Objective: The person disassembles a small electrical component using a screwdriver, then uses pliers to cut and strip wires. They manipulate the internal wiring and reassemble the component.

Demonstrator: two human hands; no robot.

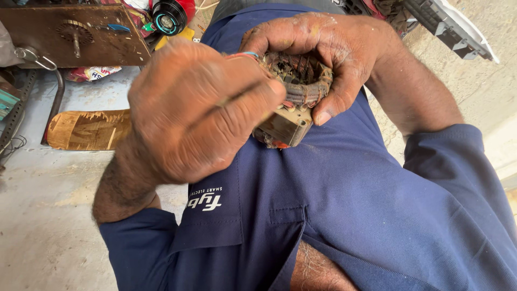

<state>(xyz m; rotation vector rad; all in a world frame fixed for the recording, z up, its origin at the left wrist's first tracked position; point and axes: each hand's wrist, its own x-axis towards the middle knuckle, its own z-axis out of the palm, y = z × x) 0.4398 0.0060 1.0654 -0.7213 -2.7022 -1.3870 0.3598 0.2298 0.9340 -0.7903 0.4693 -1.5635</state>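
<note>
My right hand (334, 48) grips an old motor stator (293, 94) from above, held in front of my blue shirt. The stator has dusty brown copper windings and a tan plastic end piece. Fingers wrap its far rim and the thumb presses its right side. My left hand (194, 108) is curled into a fist against the stator's left side and covers part of it. Thin red and blue lead wires (243, 54) run from the windings into the top of that fist. What else the fist holds is hidden.
A brown wooden board (107, 43) with a small gear and metal spindle lies at the top left. Beside it is a black and red round part (168, 16). A splintered wood piece (89, 129) lies on the concrete floor (43, 215). A grey plastic housing (452, 27) sits at the top right.
</note>
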